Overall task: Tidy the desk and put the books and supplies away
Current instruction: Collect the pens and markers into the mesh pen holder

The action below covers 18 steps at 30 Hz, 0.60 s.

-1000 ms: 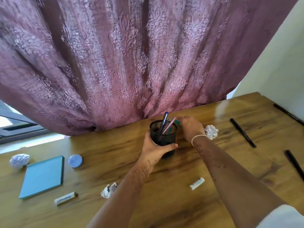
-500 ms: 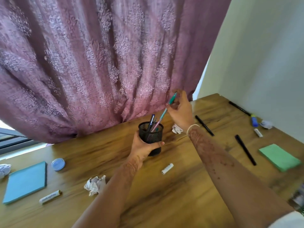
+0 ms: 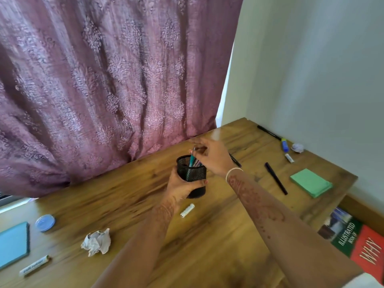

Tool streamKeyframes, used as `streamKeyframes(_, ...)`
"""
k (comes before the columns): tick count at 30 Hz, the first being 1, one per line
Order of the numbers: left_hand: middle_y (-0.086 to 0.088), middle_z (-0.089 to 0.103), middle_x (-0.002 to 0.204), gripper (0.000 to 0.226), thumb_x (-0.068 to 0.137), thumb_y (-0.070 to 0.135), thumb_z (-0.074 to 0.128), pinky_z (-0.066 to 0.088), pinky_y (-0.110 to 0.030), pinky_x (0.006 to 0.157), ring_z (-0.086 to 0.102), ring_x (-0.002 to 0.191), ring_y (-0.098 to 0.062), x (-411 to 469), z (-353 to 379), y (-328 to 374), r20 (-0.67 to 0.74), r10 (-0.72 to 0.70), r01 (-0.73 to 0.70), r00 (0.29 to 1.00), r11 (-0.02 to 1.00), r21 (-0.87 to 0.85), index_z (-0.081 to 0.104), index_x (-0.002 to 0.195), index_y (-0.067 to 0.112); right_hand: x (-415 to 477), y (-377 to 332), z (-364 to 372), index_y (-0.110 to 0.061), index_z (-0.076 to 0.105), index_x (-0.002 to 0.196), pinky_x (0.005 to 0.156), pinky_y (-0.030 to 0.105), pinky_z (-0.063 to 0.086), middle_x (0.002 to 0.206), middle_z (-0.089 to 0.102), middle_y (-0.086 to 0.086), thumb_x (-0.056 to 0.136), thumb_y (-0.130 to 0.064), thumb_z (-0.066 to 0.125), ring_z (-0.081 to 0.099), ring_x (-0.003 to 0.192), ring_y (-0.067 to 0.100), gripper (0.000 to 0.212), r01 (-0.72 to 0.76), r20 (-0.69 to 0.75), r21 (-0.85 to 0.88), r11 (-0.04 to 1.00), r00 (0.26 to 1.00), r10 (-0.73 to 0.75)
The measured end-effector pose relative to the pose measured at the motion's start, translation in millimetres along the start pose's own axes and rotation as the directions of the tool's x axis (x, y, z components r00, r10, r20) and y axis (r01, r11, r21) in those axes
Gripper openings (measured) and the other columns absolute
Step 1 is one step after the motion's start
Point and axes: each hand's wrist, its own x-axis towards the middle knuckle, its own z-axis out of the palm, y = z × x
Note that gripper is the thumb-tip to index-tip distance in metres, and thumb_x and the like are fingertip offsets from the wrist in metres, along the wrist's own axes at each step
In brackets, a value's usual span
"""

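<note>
Desk [image 3: 207, 250]: glossy wood-grain board, mauve patterned curtain [image 3: 104, 80] hanging behind. I list from the left.

1. Blue pad [image 3: 12, 244]: flat, square, at the left edge.
2. Marker [image 3: 34, 266]: white barrel with print, lying near the pad's front corner.
3. Lid [image 3: 45, 222]: small blue disc, just beside the pad.
4. Paper wad [image 3: 96, 242]: white, crumpled, creased.
5. Left hand [image 3: 182, 186]: fingers and thumb wrapped round the cup's lower wall, thumb across the side facing me.
6. Cup [image 3: 192, 173]: black wire mesh, cylindrical, upright at mid-desk.
7. Teal pen [image 3: 191, 160]: slim, standing tilted in the cup among other pens, top end above the rim.
8. Tube [image 3: 187, 210]: short, white, ribbed, lying just in front of the cup.
9. Right hand [image 3: 214, 156]: above the cup; thumb and forefinger pinch the teal pen's top, other fingers loosely fanned. I see some blur here.
10. Black pen [image 3: 276, 178]: thin, matte, lying right of the hands.
11. Green pad [image 3: 310, 182]: thick square block near the desk's right edge.
12. Highlighter [image 3: 284, 144]: blue, by the wall.
13. Books [image 3: 357, 240]: glossy covers, green and red, below the desk's right end.
</note>
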Motion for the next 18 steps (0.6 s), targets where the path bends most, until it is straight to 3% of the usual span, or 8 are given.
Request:
streamKeyframes(5,-0.002,0.069,0.117,0.086,0.054,0.007,0.094,0.056,-0.023,0.071,0.067,0.103,-0.016,3.5,11.8,-5.4,0.025,-0.022,0.023,0.999,0.999,-0.038,0.052,0.129,0.018,-0.7,16.6,-14.6,-0.024,0.071,0.112,0.07,0.015,0.049,0.098,0.071,-0.006,0.089,-0.029,0.065,0.063,0.077,0.006,0.024,0.025,-0.135,-0.103,0.994,0.99,-0.039)
streamKeyframes(8,0.001,0.071,0.115,0.079,0.057,0.009,0.092,0.055,-0.016,0.064,0.068,0.101,-0.013,7.0,14.0,-7.1,0.046,-0.027,0.032,0.999,0.994,-0.1,0.056,0.126,0.02,2.7,36.8,-21.8,-0.016,0.072,0.107,0.076,0.026,0.053,0.097,0.071,-0.001,0.092,-0.025,0.061,0.063,0.08,0.011,0.02,-0.074,-0.269,-0.111,0.991,0.962,0.041)
streamKeyframes(10,0.001,0.073,0.113,0.08,0.056,0.012,0.092,0.057,-0.021,0.072,0.069,0.101,-0.013,12.8,13.2,-9.8,0.054,-0.037,0.044,0.998,0.989,-0.138,0.057,0.127,0.02,5.4,58.3,-26.8,-0.014,0.071,0.107,0.082,0.026,0.052,0.101,0.072,0.001,0.093,-0.021,0.059,0.065,0.087,0.014,0.02,-0.198,-0.322,-0.107,0.974,0.934,0.155)
streamKeyframes(14,0.001,0.073,0.115,0.094,0.046,0.022,0.096,0.054,-0.039,0.095,0.068,0.109,-0.018,27.1,9.5,-15.5,0.068,-0.05,0.06,0.996,0.988,-0.145,0.056,0.131,0.019,8.3,105.3,-33.1,-0.015,0.068,0.115,0.081,0.025,0.046,0.111,0.07,0.005,0.093,-0.01,0.056,0.064,0.101,0.022,0.026,-0.455,-0.299,-0.263,0.851,0.877,0.377)
streamKeyframes(18,-0.002,0.072,0.116,0.102,0.038,0.025,0.099,0.053,-0.046,0.097,0.069,0.108,-0.02,38.1,7.9,-21.0,0.085,-0.063,0.075,0.994,0.986,-0.147,0.056,0.131,0.02,14.5,130.5,-31.0,-0.013,0.064,0.119,0.083,0.034,0.05,0.109,0.066,0.012,0.093,-0.005,0.051,0.06,0.102,0.029,0.03,-0.542,-0.208,-0.406,0.736,0.839,0.503)
